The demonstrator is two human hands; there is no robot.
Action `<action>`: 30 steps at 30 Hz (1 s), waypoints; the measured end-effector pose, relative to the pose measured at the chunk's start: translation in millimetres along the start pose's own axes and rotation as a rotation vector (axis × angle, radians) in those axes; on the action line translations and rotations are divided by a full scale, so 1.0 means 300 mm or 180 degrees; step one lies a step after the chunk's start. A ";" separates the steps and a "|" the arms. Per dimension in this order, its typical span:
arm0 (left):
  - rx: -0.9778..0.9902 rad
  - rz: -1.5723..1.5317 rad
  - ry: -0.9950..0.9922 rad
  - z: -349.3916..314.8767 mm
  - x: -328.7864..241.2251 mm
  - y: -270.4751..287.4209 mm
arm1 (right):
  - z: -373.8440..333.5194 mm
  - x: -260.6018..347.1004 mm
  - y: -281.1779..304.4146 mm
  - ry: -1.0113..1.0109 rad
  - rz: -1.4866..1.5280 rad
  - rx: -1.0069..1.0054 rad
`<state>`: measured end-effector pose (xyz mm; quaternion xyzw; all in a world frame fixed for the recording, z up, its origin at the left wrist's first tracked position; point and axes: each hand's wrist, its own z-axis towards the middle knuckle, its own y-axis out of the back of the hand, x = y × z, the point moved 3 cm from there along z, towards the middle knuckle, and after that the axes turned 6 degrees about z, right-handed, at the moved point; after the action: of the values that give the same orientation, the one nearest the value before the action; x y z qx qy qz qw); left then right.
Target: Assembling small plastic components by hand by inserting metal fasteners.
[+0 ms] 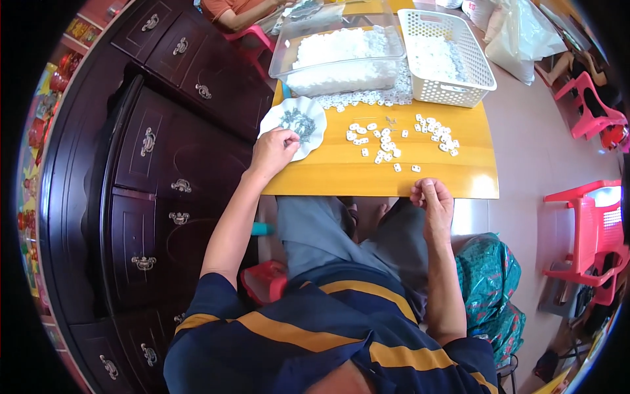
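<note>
My left hand point(274, 152) is over the near-left side of a white scalloped dish point(316, 113), its fingertips pinched together at a heap of small grey metal pieces point(299, 122). What those fingertips hold, if anything, is too small to tell. At the table's front edge, my right hand point(434, 205) is raised with thumb and fingers closed together; anything between them cannot be made out. Beyond it, small white plastic pieces with dark holes point(387, 146) lie scattered in loose groups. A few tiny metal bits point(392, 121) rest just behind them.
A clear plastic bin point(282, 65) full of white pieces stands at the back of the yellow table point(453, 177). Beside it is a white perforated basket point(482, 82). Dark drawers point(177, 157) line the left. A green bag point(485, 289) and red chairs point(584, 230) are rightward. Another person point(230, 13) sits opposite.
</note>
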<state>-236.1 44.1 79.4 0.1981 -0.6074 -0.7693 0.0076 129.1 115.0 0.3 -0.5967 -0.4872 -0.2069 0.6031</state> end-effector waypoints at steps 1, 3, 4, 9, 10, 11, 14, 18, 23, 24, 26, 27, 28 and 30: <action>-0.0059 0.0012 0.0061 -0.010 0.019 -0.004 | -0.001 0.002 -0.001 0.0031 -0.0030 -0.0018; -0.0068 -0.0051 0.0097 -0.011 0.014 -0.020 | -0.005 0.001 -0.002 0.0025 -0.0047 -0.0043; -0.0072 -0.0102 0.0109 -0.007 0.011 -0.029 | -0.006 0.002 0.000 0.0031 -0.0043 -0.0082; -0.0204 0.0042 -0.0279 0.021 0.018 -0.072 | -0.007 -0.001 -0.011 0.0101 -0.0229 0.0005; -0.0195 0.0044 -0.0275 0.028 0.022 -0.079 | -0.005 -0.005 -0.011 0.0123 -0.0236 0.0044; -0.0208 0.0106 -0.0228 0.035 0.002 -0.075 | -0.004 -0.008 -0.007 0.0138 -0.0251 0.0008; -0.0355 0.0138 -0.0281 0.055 -0.086 -0.056 | -0.004 -0.008 -0.010 0.0250 -0.0363 0.0114; -0.0248 -0.0271 -0.0615 0.106 -0.307 -0.073 | -0.005 -0.005 -0.014 0.0349 -0.0381 0.0192; 0.0012 -0.0287 -0.1024 0.192 -0.486 -0.196 | 0.000 -0.013 0.001 0.0386 -0.0433 0.0163; 0.0024 -0.0288 -0.1059 0.208 -0.501 -0.217 | 0.002 -0.013 0.003 0.0401 -0.0452 0.0172; 0.0126 -0.0068 -0.1086 0.240 -0.522 -0.259 | 0.004 -0.007 0.009 0.0387 -0.0465 0.0110; 0.0169 -0.0056 -0.1086 0.254 -0.527 -0.276 | 0.005 -0.004 0.011 0.0377 -0.0436 0.0094; 0.0179 -0.0047 -0.1116 0.267 -0.530 -0.292 | 0.006 -0.002 0.013 0.0366 -0.0405 0.0080; 0.0259 0.0240 -0.1124 0.289 -0.535 -0.321 | 0.008 0.002 0.019 0.0354 -0.0419 0.0056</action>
<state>-93.3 190.6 52.6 0.0373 -0.6369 -0.7660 -0.0784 133.4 118.5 -2.5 -0.5457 -0.4929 -0.2747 0.6196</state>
